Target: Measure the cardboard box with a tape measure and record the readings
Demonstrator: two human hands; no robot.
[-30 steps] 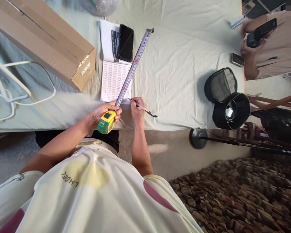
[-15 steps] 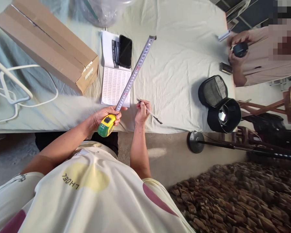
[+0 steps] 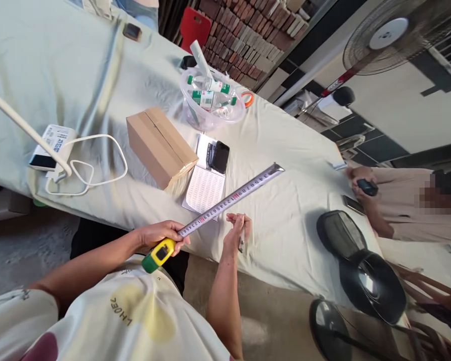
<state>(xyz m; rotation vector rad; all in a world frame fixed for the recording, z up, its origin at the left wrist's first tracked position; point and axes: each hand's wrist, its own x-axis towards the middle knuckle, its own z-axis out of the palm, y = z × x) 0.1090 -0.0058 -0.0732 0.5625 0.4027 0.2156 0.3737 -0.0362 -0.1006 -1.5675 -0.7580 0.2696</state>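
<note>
My left hand [image 3: 164, 235] is closed round a yellow and green tape measure [image 3: 158, 255] near the table's front edge. Its metal blade [image 3: 231, 201] sticks out up and to the right, with the free end over the cloth. The blade passes over the lower part of a printed booklet [image 3: 205, 190]. A black phone [image 3: 220, 157] lies on the booklet's upper part. To the right of the booklet, my right hand [image 3: 236, 231] is closed on a slim pen [image 3: 242, 241], which points down and is partly hidden by the fingers.
Left of the booklet lies a cardboard box [image 3: 161, 145]; behind stands a clear plastic tub [image 3: 195, 118] with bottles. A white cable [image 3: 116, 145] loops at left. An open black case [image 3: 342, 235] sits at right, near another person [image 3: 398, 200] holding a dark object.
My view has lifted and turned, showing more of the table and room. The extended blade now slants more to the right. The pen in my right hand has turned to point down.
</note>
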